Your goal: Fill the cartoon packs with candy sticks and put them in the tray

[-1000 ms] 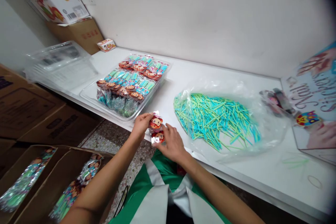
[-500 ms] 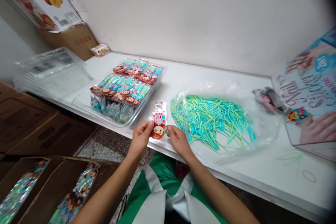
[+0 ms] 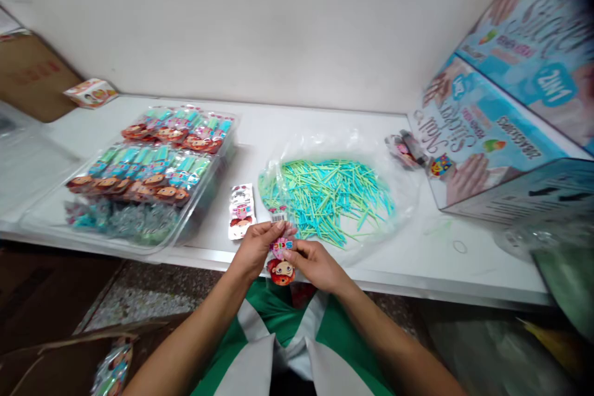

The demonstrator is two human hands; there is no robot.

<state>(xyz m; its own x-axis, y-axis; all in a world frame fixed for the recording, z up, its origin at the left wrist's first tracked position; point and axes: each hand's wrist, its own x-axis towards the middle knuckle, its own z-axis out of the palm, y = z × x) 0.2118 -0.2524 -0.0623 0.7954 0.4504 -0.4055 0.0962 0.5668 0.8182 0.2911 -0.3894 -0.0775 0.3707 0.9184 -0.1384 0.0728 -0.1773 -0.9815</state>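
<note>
Both my hands hold one small clear packet (image 3: 281,257) printed with a cartoon head, just over the front edge of the white table (image 3: 325,130). My left hand (image 3: 257,245) pinches its upper left side, my right hand (image 3: 312,261) pinches its right side. A second flat packet (image 3: 242,210) lies on the table just beyond my left hand. An open plastic bag (image 3: 399,198) with a heap of blue and green sticks (image 3: 327,197) lies beyond my right hand.
A clear tray (image 3: 41,223) packed with several filled packets sits at the left. Printed boxes (image 3: 482,136) stand at the right, with loose packets (image 3: 406,150) beside them. A small box (image 3: 90,92) sits at the back left. A carton (image 3: 69,359) stands on the floor.
The view has swung to the right. One packet now lies flat on the table, and my hands hold the other one together, closer to my body.
</note>
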